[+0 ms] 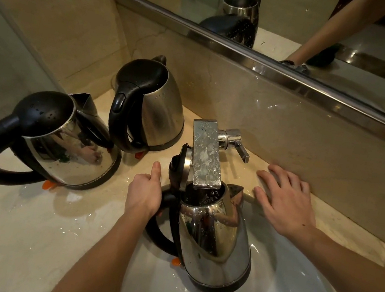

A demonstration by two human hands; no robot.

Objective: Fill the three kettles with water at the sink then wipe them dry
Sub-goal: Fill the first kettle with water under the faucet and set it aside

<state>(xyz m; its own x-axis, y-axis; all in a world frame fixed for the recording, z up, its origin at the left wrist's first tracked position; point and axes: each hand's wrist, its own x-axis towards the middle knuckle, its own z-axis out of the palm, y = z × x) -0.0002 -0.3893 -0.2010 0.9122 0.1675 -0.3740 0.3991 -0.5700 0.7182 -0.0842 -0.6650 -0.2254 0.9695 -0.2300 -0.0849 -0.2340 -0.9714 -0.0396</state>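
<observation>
Filling, last of three | left hand [144,193] curled round third kettle [216,241] handle under faucet [206,153] | right hand [284,202] flat, empty, on desk [21,219] | two wet kettles [64,144] [156,109] aside | wiping seemingly not yet done

I see open room on the wet counter [33,221] in front of the front kettle [68,150] and back kettle [159,109], which stand close together at the left with the back kettle's handle crowding the front one's spout, and the right half of the sink [302,291] lies open beside the kettle in the sink [215,246]. Straight down into that kettle is blocked: the tap [206,153] reaches over its open mouth, the raised lid [180,166] stands just left of the tap, and the left hand [144,193] grips the handle below. Behind the sink the right hand [284,202] lies flat on a thin counter strip hemmed by the wall [314,140] and the tap lever [239,146].
</observation>
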